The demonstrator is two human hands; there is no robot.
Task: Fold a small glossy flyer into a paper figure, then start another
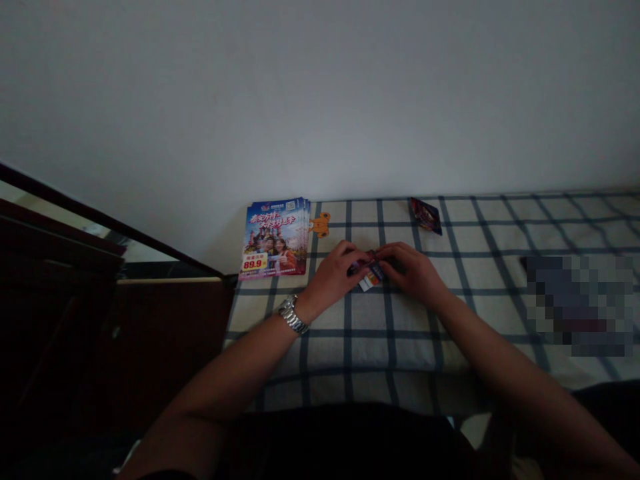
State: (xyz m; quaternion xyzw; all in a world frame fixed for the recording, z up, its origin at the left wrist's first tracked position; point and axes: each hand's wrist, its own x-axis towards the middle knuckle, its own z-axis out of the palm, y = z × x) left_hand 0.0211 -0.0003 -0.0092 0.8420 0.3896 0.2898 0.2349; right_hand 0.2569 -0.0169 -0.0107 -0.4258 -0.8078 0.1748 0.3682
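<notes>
Sitting between both hands (340, 270) (413, 270) is printed paper (373, 277).

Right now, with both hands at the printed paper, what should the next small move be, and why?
Perhaps press the printed paper flatter with the right hand while the left hand steadies it: both hands are on it, and it looks folded, though they partly hide it.
</notes>
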